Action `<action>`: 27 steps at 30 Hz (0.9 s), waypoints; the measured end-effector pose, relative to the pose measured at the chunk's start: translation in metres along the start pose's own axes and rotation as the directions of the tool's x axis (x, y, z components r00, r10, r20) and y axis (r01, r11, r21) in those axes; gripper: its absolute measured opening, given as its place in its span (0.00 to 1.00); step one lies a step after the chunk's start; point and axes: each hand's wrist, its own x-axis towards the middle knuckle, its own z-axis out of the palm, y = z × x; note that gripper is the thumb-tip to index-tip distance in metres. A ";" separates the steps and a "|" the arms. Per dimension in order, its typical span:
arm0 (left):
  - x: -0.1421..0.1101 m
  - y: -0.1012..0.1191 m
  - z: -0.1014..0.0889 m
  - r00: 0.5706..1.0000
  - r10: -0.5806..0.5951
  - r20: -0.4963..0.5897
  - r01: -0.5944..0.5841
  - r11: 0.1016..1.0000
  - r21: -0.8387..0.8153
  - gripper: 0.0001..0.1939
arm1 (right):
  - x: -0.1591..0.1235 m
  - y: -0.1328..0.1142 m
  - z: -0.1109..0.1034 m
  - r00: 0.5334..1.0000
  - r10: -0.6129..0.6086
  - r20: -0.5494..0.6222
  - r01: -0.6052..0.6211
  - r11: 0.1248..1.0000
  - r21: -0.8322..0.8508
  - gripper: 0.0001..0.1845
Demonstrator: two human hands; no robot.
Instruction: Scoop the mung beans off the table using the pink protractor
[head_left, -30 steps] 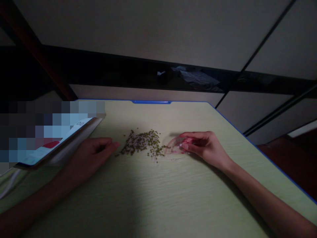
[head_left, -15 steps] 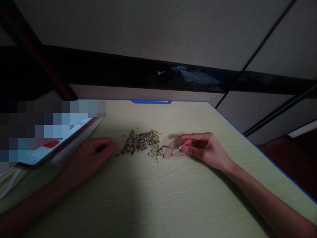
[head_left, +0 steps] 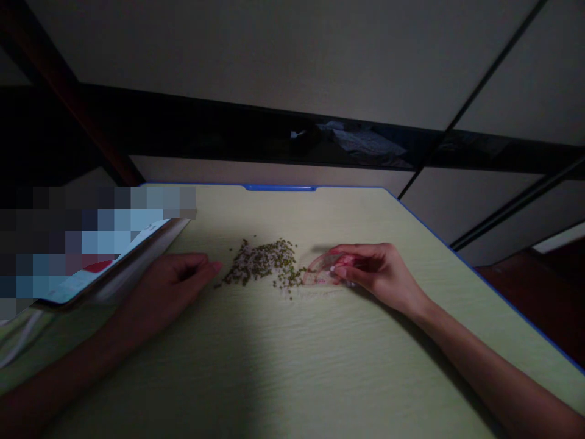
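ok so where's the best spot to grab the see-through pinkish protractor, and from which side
Probably the end away from the small green seeds: come in from the right and pinch it between thumb and fingers, as the right hand does. The protractor looks thin and flat, which suits a pinch, and its curved left edge sits right by the seeds, so fingers there might scatter them.

Pale-panelled cabinet [head_left: 256, 61] behind blue-edged table [head_left: 292, 366].

Setting consistent with a room in a home. Observed: pale cabinet [head_left: 256, 55] across top of frame; folded cloth [head_left: 365, 143] on dark open shelf [head_left: 205, 131], upper centre; blue-edged table [head_left: 297, 360] below; lit screen [head_left: 77, 283], left. Lighting dim.
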 end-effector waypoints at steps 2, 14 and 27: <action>0.000 0.001 0.000 1.000 0.002 -0.003 -0.002 1.000 -0.003 0.20 | 0.000 0.000 0.001 1.000 0.006 -0.010 -0.006 1.000 0.006 0.16; 0.000 -0.001 -0.002 1.000 0.007 -0.001 -0.007 1.000 0.022 0.20 | 0.002 0.004 0.005 0.997 -0.016 -0.075 0.017 1.000 0.005 0.14; 0.001 0.001 -0.001 1.000 -0.011 0.000 0.011 1.000 0.028 0.20 | 0.002 0.003 0.006 0.996 -0.040 -0.079 0.037 0.999 -0.029 0.15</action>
